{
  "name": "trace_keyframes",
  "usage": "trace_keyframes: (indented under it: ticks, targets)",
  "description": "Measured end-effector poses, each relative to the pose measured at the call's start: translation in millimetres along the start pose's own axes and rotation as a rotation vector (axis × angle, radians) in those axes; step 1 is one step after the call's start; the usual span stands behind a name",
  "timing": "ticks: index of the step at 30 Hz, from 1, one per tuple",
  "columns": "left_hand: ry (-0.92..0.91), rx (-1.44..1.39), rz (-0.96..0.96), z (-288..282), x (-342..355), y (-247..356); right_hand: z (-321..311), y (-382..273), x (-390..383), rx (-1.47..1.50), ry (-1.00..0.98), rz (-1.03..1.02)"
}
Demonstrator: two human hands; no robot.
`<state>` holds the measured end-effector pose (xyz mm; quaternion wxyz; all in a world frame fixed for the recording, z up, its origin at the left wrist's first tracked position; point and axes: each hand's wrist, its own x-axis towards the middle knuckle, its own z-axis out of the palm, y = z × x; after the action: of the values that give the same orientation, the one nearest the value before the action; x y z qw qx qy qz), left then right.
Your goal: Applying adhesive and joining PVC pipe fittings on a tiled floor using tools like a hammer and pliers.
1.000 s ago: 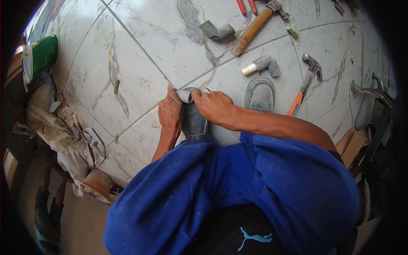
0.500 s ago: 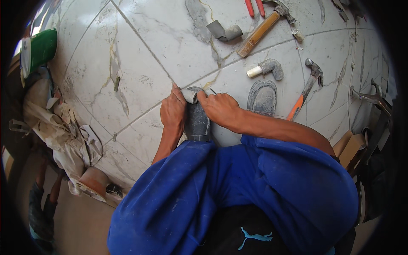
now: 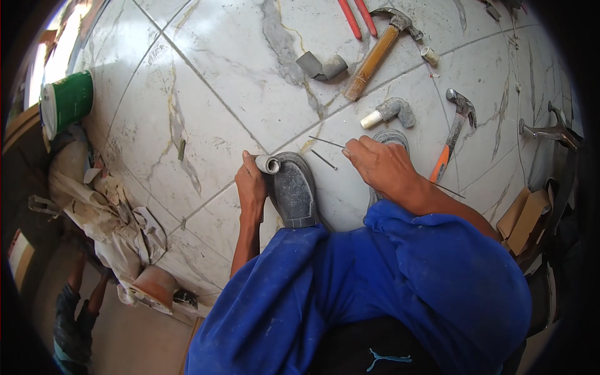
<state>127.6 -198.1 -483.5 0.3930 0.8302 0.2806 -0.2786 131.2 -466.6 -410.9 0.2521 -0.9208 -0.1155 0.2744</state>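
My left hand [image 3: 251, 187] is closed on a short grey pipe fitting [image 3: 269, 165], its round open end facing me, over the toe of my left shoe [image 3: 294, 190]. My right hand [image 3: 381, 164] is closed around a long thin dark metal strip [image 3: 327, 142], like a bare saw blade. One end points left toward the fitting, apart from it; the other shows beyond my forearm. A short thin nail-like piece [image 3: 324, 159] shows against the tile between my hands. Past my right hand lies a grey pipe elbow [image 3: 398, 111] with a white stub [image 3: 371, 120].
A wooden-handled claw hammer [image 3: 375, 62], red-handled tool [image 3: 357, 19], another grey elbow [image 3: 322, 66] and small pipe piece [image 3: 430, 55] lie ahead. An orange-handled hammer [image 3: 454, 134] is right. Left are a green container [image 3: 72, 103], crumpled sacking [image 3: 94, 194] and another person's arms [image 3: 78, 294].
My right hand has moved right, away from the pipe fitting, and the thin strip now shows in it. My left hand keeps the fitting, whose open end has turned toward me.
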Motion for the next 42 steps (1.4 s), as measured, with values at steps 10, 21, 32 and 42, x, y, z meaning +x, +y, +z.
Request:
trace_keyframes:
  ticks: [10,21,32,42]
  targets:
    - [-0.143,-0.289,0.068,7,-25,59,-2,130,-35,-0.268,0.485,0.541]
    - [-0.218,-0.336,0.077,15,-33,70,56,34,11,-0.086,0.329,-0.331]
    - [-0.156,-0.354,0.080,13,-33,71,90,9,16,-0.264,0.206,-0.282]
    - [-0.190,-0.320,0.036,17,-30,62,-9,-11,-6,0.365,0.033,0.084]
